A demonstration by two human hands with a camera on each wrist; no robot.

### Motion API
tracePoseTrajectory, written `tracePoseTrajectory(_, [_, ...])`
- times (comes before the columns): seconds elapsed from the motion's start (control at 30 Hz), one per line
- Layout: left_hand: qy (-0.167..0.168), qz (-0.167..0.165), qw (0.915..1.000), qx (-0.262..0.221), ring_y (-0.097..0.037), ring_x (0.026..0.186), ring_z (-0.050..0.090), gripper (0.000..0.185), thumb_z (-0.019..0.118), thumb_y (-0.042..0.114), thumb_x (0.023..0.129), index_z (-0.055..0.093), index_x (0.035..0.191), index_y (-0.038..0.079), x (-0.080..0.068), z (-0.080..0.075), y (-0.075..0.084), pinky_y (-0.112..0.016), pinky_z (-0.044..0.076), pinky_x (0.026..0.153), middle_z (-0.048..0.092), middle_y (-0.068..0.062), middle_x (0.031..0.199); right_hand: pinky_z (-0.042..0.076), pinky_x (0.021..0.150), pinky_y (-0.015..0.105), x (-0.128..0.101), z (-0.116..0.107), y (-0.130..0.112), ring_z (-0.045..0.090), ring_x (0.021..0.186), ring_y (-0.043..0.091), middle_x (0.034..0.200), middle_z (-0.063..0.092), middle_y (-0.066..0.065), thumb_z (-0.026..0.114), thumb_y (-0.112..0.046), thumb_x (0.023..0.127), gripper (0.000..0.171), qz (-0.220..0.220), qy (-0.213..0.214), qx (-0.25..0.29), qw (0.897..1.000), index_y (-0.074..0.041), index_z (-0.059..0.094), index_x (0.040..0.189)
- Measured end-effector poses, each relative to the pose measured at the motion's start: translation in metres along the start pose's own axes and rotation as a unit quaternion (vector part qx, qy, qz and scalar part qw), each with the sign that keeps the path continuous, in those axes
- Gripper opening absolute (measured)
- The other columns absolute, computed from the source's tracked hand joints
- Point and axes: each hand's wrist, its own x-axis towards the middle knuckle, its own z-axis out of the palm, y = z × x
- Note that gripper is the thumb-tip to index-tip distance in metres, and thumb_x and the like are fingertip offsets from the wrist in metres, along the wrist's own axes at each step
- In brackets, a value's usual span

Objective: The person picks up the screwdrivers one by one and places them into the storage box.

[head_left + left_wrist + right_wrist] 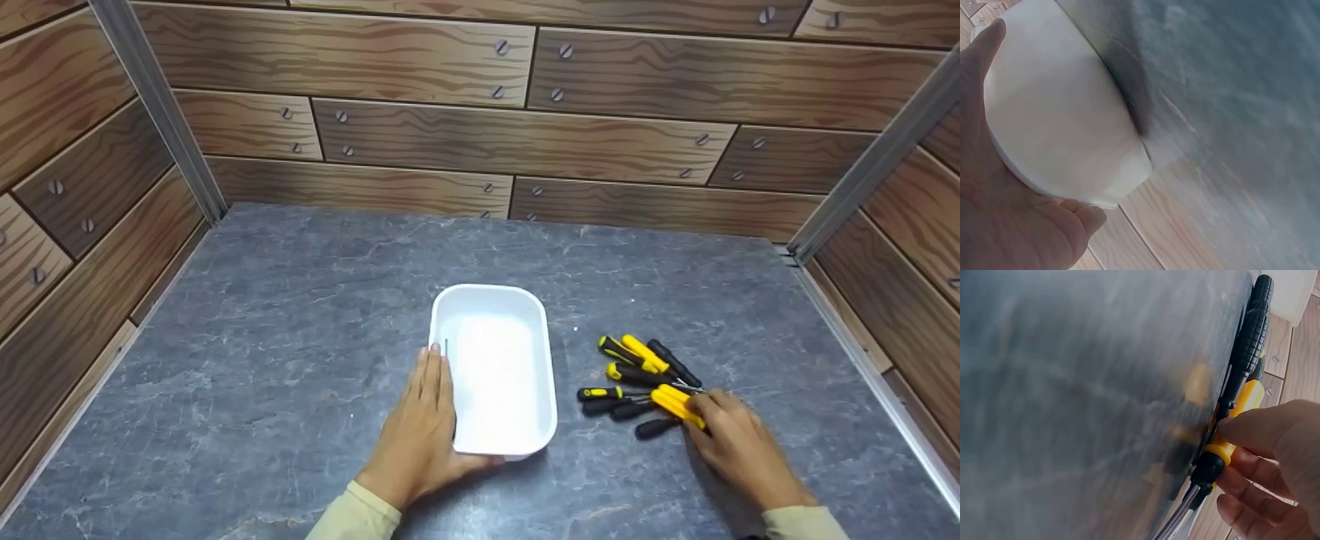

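left hand (pixel 424 435): lies flat along the left wall of the white tray (pixel 544 352), fingers straight and pointing toward 12 o'clock, palm against the near left corner. In the left wrist view the palm (pixel 999 214) and thumb cup the tray's rounded outer wall (pixel 1055 112); nothing is pinched, the hand steadies the tray.

white tray: rectangular with rounded corners, standing on the grey tabletop (pixel 300 300) at the middle of the scene, long axis running from 6 to 12 o'clock, its inside showing nothing in it.

screwdriver pile (pixel 637 375): at 3 o'clock from the tray, near it but not touching. Yellow-and-black handles lie fanned, most with their long axes between 9 and 3 o'clock or tilted toward 10 and 4 o'clock, handle ends toward the tray.

yellow-handled screwdriver (pixel 679 405): at the near right edge of the pile, long axis from about 10 to 4 o'clock, its shaft end under the right hand.

right hand (pixel 739 442): at 4 o'clock from the pile, fingers curled round the yellow-handled screwdriver; the right wrist view shows the fingertips (pixel 1252 433) pinching the yellow collar (pixel 1221 450) where handle meets shaft, the tool low against the tabletop.

nearer hand: the right, already on the pile; the left is across the tray from it.

tray from the held screwdriver: toward 9 o'clock, a short way off.
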Motion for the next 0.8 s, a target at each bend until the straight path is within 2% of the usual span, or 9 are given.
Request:
tracePoseTrajectory(0.17, [0.001, 0.000, 1.0000, -0.002, -0.051, 0.146, 0.025, 0.137, 0.064, 0.086, 0.070, 0.026, 0.149, -0.020, -0.001, 0.001, -0.001, -0.051, 0.033, 0.117, 0.023, -0.038, 0.157, 0.054, 0.064, 0.052, -0.001, -0.005, -0.002, 0.062, 0.075, 0.031, 0.088, 0.063, 0.009, 0.084, 0.003, 0.073, 0.025, 0.017, -0.023, 0.003, 1.000, -0.003, 0.069, 0.093])
tracePoseTrajectory(0.33, [0.004, 0.005, 1.0000, 0.000, -0.051, 0.146, 0.024, 0.137, 0.064, 0.085, 0.071, 0.026, 0.149, -0.021, -0.002, 0.000, -0.002, -0.051, 0.032, 0.118, 0.023, -0.039, 0.156, 0.054, 0.059, 0.048, 0.003, -0.013, -0.006, 0.060, 0.070, 0.024, 0.086, 0.062, 0.005, 0.082, 0.005, 0.072, 0.027, 0.010, -0.012, 0.015, 1.000, -0.004, 0.069, 0.094])
tracePoseTrajectory(0.5, [0.006, 0.004, 1.0000, 0.000, -0.051, 0.147, 0.023, 0.137, 0.064, 0.085, 0.071, 0.026, 0.149, -0.020, -0.002, -0.001, -0.004, -0.051, 0.031, 0.118, 0.022, -0.039, 0.157, 0.056, 0.059, 0.045, 0.018, -0.019, -0.018, 0.062, 0.072, 0.021, 0.086, 0.065, 0.006, 0.084, 0.010, 0.067, 0.033, -0.038, 0.022, 0.026, 0.999, -0.004, 0.070, 0.094])
tracePoseTrajectory(0.67, [0.007, 0.004, 0.9999, -0.007, -0.050, 0.147, 0.023, 0.136, 0.065, 0.084, 0.071, 0.026, 0.149, -0.020, -0.001, -0.001, -0.003, -0.051, 0.032, 0.118, 0.021, -0.039, 0.157, 0.058, 0.064, 0.040, 0.040, -0.022, -0.038, 0.063, 0.079, 0.021, 0.088, 0.069, 0.007, 0.088, 0.010, 0.064, 0.039, -0.104, 0.053, 0.029, 0.993, -0.004, 0.070, 0.096])
tracePoseTrajectory(0.8, [0.001, 0.004, 1.0000, -0.002, -0.049, 0.148, 0.022, 0.137, 0.064, 0.085, 0.071, 0.025, 0.149, -0.020, -0.001, 0.000, -0.002, -0.049, 0.031, 0.118, 0.021, -0.038, 0.158, 0.058, 0.060, 0.029, 0.059, -0.021, -0.058, 0.063, 0.073, 0.015, 0.088, 0.068, 0.005, 0.089, 0.011, 0.064, 0.041, -0.141, 0.061, 0.055, 0.987, -0.003, 0.070, 0.098])
